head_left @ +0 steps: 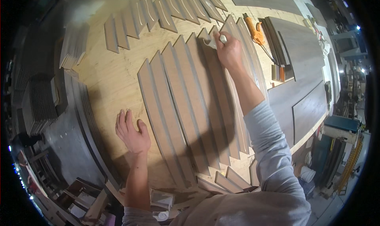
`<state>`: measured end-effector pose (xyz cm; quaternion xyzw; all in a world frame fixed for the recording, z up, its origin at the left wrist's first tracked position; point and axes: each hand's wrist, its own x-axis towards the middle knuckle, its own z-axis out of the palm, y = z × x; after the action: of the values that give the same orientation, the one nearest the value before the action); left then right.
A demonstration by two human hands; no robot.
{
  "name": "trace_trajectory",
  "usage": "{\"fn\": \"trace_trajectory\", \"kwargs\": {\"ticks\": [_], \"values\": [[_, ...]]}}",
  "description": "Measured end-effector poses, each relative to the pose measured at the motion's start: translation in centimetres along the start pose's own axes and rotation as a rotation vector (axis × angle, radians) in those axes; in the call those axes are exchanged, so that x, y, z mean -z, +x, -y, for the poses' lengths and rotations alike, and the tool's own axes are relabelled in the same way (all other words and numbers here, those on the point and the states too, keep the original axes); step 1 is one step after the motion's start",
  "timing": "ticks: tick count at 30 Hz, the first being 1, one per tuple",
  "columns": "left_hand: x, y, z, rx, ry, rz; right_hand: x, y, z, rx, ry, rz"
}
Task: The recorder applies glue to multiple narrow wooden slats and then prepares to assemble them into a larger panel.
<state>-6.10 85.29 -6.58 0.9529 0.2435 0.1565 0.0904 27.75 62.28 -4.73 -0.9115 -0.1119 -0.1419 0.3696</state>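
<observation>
My right hand (229, 52) is closed around a white glue bottle (223, 39), mostly hidden by my fingers, over the far ends of a row of slanted-end board strips (186, 95). These strips have brown faces and grey edges and lie side by side, overlapping, on a plywood worktop (114, 83). Pale glue lines run along a few strips at the right of the row. My left hand (133, 133) rests on the plywood, fingers spread and holding nothing, just left of the row.
Behind lies a second row of strips (162, 12), several with glue lines. To the right are an orange trigger tool (254, 30), a stack of dark strips (277, 40) and grey panels (301, 91). Panel stacks (75, 119) line the left side. Short pieces (233, 178) lie near my body.
</observation>
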Motion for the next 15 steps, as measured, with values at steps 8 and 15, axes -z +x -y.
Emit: {"fn": "trace_trajectory", "kwargs": {"ticks": [8, 15], "values": [[0.2, 0.0, 0.1, -0.031, -0.001, -0.032, 7.5, -8.7, 2.0, -0.172, -0.027, 0.165], [-0.1, -0.2, 0.4, -0.045, 0.017, -0.032, 13.1, -16.3, 2.3, -0.29, 0.006, 0.229]]}}
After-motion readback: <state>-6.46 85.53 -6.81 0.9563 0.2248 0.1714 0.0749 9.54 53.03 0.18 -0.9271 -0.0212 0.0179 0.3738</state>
